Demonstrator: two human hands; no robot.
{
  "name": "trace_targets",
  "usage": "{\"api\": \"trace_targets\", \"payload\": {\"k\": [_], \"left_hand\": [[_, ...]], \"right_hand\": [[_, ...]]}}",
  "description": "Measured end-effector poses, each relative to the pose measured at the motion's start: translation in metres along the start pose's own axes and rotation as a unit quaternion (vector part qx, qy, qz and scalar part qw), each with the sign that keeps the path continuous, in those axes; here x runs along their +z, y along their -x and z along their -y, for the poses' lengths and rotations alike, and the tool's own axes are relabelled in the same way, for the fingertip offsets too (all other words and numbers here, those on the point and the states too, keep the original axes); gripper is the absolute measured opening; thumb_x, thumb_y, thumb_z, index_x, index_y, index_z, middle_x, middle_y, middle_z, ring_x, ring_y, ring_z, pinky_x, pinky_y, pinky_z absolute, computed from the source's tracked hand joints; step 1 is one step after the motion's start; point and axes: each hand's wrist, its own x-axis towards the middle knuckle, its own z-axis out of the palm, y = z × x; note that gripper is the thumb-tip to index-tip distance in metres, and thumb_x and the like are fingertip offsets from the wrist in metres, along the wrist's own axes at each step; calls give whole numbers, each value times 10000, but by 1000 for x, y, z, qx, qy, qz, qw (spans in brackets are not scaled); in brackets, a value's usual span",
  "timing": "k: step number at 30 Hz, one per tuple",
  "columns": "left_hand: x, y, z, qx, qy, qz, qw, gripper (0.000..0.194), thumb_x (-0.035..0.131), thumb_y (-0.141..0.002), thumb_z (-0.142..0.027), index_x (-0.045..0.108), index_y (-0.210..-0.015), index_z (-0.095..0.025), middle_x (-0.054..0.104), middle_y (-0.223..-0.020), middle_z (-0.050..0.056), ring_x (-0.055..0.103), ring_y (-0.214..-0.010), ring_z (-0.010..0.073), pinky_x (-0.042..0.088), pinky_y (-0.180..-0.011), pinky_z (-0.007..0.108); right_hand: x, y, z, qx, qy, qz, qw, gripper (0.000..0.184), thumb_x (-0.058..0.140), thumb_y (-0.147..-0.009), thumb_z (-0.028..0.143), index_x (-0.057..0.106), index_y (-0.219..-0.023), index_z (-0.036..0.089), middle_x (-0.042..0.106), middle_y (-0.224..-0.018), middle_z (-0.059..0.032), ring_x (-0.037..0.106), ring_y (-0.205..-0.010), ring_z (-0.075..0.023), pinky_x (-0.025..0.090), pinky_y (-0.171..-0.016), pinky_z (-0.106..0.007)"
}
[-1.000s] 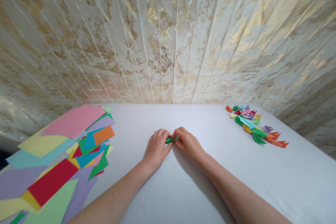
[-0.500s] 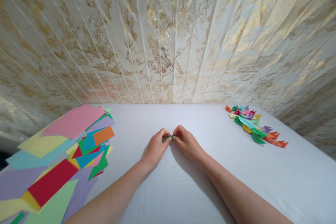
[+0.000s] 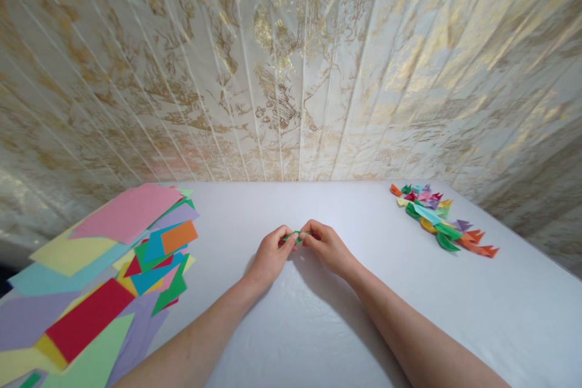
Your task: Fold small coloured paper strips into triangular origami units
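Observation:
Between my two hands is a small piece of folded green paper (image 3: pixel 297 235), mostly covered by the fingers. My left hand (image 3: pixel 275 250) pinches its left end between thumb and fingers. At its other end my right hand (image 3: pixel 325 245) grips it the same way, fingertips almost touching those of the left. Both hands are just above the middle of the white table (image 3: pixel 268 333). The exact shape of the fold cannot be made out.
Loose coloured paper sheets overlap on the left, among them a pink sheet (image 3: pixel 131 212), a red sheet (image 3: pixel 91 318) and an orange rectangle (image 3: pixel 180 237). At the right lie several small folded paper figures (image 3: pixel 427 213). A gold-patterned curtain (image 3: pixel 291 73) hangs behind the table.
Both hands have shifted very slightly around the green paper, and the grip of the fingertips has changed a little. The paper stays between them.

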Motion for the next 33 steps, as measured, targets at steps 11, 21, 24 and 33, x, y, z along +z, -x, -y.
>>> {"api": "trace_targets", "payload": {"k": [11,21,24,33], "left_hand": [[1,1,-6,-12,76,-12,997,311,529,-850,-446,601,-721,-172,638,-685,5,599,-703,157,457,-692,254],[3,-1,-1,-5,86,-27,996,338,552,-833,-467,615,-689,-168,647,-662,9,598,-674,156,467,-682,260],[3,-2,-1,-18,96,-29,995,354,560,-822,-486,622,-686,-165,665,-663,20,610,-675,163,477,-682,267],[6,-2,-1,-34,89,-10,995,351,535,-824,-485,649,-745,-163,699,-698,41,622,-677,164,488,-653,266]], "right_hand": [[1,-1,2,55,-147,-25,987,351,630,-788,518,581,-697,182,573,-621,15,479,-613,-127,355,-629,-261],[5,1,4,78,-200,-35,976,340,687,-745,494,573,-692,178,573,-609,24,471,-582,-111,338,-594,-248],[2,-1,3,88,-217,-31,972,378,687,-735,530,571,-678,174,589,-634,16,480,-583,-108,344,-599,-250],[-3,-6,-4,87,-218,-92,968,399,734,-673,531,549,-623,181,541,-574,35,435,-535,-97,328,-566,-247]]}}
